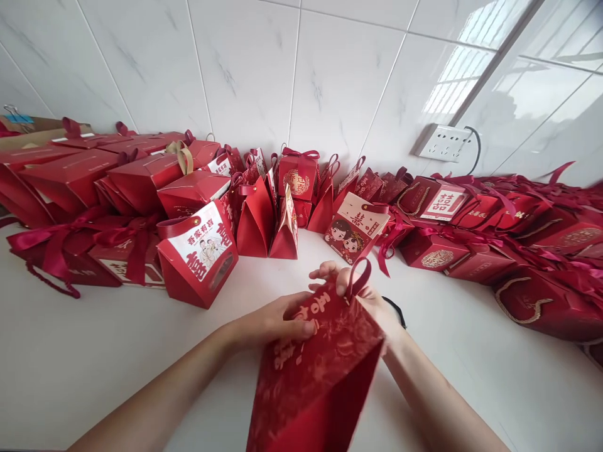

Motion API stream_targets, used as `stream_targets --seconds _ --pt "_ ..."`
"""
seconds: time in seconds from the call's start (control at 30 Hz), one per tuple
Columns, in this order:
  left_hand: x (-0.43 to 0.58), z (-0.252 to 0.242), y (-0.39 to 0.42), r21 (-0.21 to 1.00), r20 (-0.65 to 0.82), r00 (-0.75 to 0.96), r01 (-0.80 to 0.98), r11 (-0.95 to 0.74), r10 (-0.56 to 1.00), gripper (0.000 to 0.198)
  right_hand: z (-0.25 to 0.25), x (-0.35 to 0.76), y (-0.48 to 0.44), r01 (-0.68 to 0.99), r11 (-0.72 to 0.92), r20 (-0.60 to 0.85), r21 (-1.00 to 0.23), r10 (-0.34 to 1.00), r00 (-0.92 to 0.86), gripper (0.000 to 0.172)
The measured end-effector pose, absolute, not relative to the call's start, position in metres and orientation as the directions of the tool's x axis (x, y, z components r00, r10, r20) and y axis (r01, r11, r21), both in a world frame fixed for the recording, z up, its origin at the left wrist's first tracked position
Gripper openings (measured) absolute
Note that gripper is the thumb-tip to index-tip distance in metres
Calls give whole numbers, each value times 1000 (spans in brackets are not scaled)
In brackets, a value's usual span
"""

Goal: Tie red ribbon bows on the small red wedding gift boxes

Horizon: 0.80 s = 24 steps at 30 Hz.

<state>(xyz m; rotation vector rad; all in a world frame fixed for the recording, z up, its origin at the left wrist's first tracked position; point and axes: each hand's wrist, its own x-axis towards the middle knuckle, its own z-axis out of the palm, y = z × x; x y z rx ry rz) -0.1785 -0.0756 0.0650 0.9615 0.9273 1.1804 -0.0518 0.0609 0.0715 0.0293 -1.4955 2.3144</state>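
Observation:
A red paper gift box (pixel 325 370) with gold lettering is held up in front of me, tilted, its folded triangular side facing me. My left hand (pixel 292 323) grips its left edge, thumb lying on the lettered front and fingers behind it. At the top edge, beside the dark red ribbon loop (pixel 360 279), my right hand (pixel 346 282) pinches the box; part of this hand is hidden behind it. Just beyond stands a small box with two cartoon figures (pixel 353 229). To the left sits a red box with a white printed label (pixel 200 254).
Many red gift boxes line the white table (pixel 155 358) along the tiled wall, stacked at left (pixel 80 176) and right (pixel 541 295). A socket strip (pixel 441 143) with a black cable is on the wall. A cardboard carton (pixel 42 135) stands far left.

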Motion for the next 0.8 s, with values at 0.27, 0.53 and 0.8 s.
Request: stream_targets --seconds 0.27,0.53,0.8 --pt "-179 71 -75 981 -66 -460 -192 -26 886 37 79 -54 75 -307 -382 88 -872 494 -865 45" --pt "-170 61 -75 898 393 -554 405 -174 734 19 75 -48 60 -430 484 638 -762 454 -622 15" --pt "-174 59 -77 906 379 -427 349 -237 821 10 86 -48 55 -357 605 671 -712 436 -600 10"
